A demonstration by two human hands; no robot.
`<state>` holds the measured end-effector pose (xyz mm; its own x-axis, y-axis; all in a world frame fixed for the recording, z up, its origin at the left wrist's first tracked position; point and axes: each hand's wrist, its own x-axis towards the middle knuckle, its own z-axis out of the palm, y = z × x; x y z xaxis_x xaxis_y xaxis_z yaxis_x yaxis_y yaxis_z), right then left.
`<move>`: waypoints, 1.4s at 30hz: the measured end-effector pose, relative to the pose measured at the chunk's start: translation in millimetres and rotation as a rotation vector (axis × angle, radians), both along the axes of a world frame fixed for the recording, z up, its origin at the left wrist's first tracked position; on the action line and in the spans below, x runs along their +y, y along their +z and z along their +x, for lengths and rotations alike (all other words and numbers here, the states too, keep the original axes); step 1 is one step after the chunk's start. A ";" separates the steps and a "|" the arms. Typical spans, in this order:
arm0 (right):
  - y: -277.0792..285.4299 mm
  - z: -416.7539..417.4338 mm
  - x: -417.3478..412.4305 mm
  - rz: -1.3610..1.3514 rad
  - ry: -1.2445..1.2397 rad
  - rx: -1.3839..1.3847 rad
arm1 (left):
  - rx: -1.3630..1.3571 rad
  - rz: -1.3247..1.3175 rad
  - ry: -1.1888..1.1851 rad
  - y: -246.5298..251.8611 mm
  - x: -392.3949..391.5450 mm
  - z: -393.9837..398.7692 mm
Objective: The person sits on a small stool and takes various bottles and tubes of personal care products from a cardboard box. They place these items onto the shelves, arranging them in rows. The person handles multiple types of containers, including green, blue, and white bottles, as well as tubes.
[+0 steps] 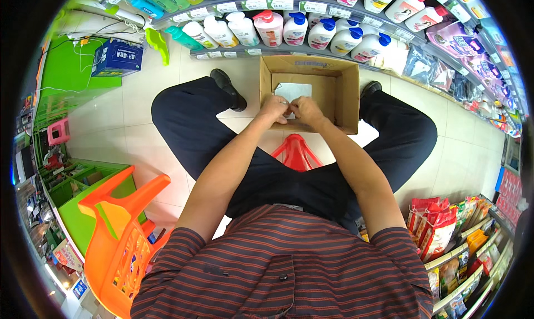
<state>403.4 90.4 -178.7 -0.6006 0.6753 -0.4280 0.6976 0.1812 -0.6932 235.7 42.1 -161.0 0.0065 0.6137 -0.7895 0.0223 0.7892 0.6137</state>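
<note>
An uncovered cardboard box point(349, 97) stands on the tiled floor between my feet. Inside it, near the left wall, lies a pale flat sheet point(298, 90), one corner of it curled. My left hand point(275, 109) and my right hand point(306, 109) meet over the sheet's near edge, at the box's near left part. The fingers of both hands are bent and pinched close together. Whether they grip the sheet's edge or something small is hidden by the fingers. Part of a red plastic stool point(297, 152) shows between my thighs, just behind the box.
Shelves point(250, 51) with pump bottles point(269, 29) run close beyond the box. An orange plastic chair point(112, 235) and a green cabinet point(104, 173) stand at left. A blue carton point(117, 58) is at upper left. Racks of packaged goods point(436, 231) stand at lower right.
</note>
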 end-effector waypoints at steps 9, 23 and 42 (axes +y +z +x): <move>-40.7 12.3 -27.3 0.050 0.222 -0.078 | 0.289 -0.026 -0.063 -60.7 -27.1 -4.4; 235.4 8.8 123.2 0.276 -0.540 0.737 | 0.417 0.949 0.049 209.6 105.4 -14.0; 381.6 -14.0 212.8 0.793 -0.491 0.717 | 0.132 1.182 0.025 422.4 301.0 19.6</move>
<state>389.4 303.2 202.9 -0.1344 0.8269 0.5461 0.3090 0.5586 -0.7697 255.3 343.1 261.3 -0.0544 0.9607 0.2723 0.1326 -0.2633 0.9555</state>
